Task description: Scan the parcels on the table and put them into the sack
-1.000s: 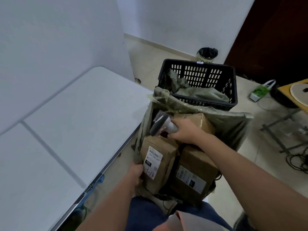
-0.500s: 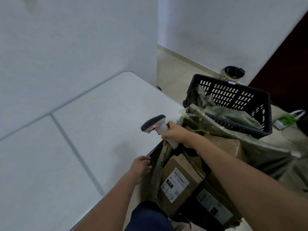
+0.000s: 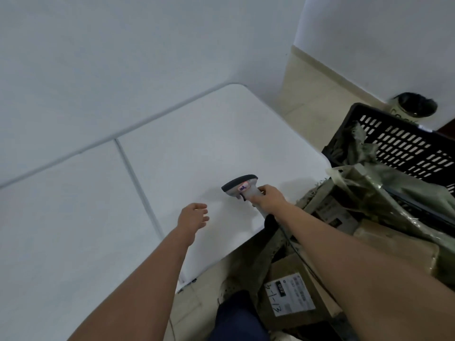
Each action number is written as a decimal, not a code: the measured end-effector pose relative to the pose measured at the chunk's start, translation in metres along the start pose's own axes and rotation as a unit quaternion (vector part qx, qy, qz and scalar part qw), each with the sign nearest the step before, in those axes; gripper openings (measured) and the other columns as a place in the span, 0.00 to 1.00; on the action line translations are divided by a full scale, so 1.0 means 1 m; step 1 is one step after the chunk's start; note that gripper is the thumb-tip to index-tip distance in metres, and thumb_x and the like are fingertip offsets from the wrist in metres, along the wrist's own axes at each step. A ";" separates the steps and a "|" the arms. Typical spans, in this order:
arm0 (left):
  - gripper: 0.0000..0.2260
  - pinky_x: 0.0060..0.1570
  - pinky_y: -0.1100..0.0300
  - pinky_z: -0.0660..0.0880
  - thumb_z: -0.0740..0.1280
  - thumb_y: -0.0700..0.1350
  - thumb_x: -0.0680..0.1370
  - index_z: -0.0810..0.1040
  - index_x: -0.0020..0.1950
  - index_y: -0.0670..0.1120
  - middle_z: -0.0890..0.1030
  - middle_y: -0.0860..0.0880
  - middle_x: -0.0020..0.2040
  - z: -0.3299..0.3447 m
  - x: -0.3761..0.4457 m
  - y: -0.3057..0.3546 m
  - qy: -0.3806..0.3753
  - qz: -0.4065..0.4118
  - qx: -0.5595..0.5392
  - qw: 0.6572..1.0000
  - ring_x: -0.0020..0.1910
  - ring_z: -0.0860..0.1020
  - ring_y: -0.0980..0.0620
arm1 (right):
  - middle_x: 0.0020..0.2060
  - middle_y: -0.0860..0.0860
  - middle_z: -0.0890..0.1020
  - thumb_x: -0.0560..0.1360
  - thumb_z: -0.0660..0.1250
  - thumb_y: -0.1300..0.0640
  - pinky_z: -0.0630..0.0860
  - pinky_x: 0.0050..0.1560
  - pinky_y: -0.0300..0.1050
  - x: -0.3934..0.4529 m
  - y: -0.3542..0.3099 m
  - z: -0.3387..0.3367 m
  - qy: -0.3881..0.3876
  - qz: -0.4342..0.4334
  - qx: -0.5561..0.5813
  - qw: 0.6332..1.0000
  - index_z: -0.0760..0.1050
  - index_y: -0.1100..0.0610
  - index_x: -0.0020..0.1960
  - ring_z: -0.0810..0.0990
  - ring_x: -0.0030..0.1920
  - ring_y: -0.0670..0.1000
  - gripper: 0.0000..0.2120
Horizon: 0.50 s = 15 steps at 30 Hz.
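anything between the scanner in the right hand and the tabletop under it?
Nothing visible. The right hand grips the scanner over bare white table. The left hand hovers beside it, empty and off to the side.

The right hand [image 3: 267, 199] has carried the scanner [image 3: 242, 189] out of the sack [image 3: 384, 193] to above the table [image 3: 98, 217]. The left hand [image 3: 193, 216] has released the sack rim and now hovers over the table, fingers relaxed.

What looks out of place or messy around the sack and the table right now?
Nothing looks damaged or spilled. The sack gapes open beside the table, with parcels inside lying tilted against one another. The right hand holds the scanner above the table; the left hand hovers empty.
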<state>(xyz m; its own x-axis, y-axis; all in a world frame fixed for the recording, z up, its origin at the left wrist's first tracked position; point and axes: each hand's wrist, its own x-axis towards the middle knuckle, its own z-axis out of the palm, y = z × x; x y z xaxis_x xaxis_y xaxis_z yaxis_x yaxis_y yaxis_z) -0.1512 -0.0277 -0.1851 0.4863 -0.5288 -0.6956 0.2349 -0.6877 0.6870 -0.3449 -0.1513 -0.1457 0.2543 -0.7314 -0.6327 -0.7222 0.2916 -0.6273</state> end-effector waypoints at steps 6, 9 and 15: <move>0.08 0.51 0.55 0.78 0.61 0.36 0.81 0.78 0.56 0.43 0.80 0.42 0.57 0.002 0.020 0.003 -0.007 -0.002 -0.001 1.000 0.47 0.80 0.47 | 0.51 0.53 0.75 0.77 0.66 0.42 0.68 0.47 0.46 0.029 0.000 0.007 0.000 -0.016 -0.064 0.998 0.71 0.57 0.58 0.73 0.50 0.53 0.20; 0.08 0.53 0.54 0.78 0.61 0.37 0.81 0.78 0.56 0.44 0.80 0.43 0.58 0.004 0.027 0.005 -0.009 -0.002 -0.003 1.000 0.48 0.80 0.47 | 0.52 0.55 0.78 0.79 0.63 0.41 0.71 0.48 0.47 0.039 0.006 0.004 0.029 -0.030 -0.108 0.993 0.73 0.58 0.60 0.74 0.49 0.54 0.21; 0.09 0.52 0.55 0.78 0.60 0.36 0.81 0.78 0.55 0.44 0.79 0.43 0.60 0.004 0.032 0.017 -0.016 0.005 0.003 1.000 0.49 0.80 0.46 | 0.65 0.58 0.72 0.75 0.67 0.45 0.73 0.62 0.57 0.053 0.002 0.003 0.059 -0.021 -0.139 0.988 0.70 0.57 0.70 0.74 0.63 0.60 0.27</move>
<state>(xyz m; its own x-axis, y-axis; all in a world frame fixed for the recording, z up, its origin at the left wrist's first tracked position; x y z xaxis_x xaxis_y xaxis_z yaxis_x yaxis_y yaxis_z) -0.1350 -0.0584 -0.1968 0.4613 -0.5519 -0.6947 0.2253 -0.6844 0.6934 -0.3308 -0.1881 -0.1816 0.2230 -0.8104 -0.5417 -0.8653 0.0913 -0.4929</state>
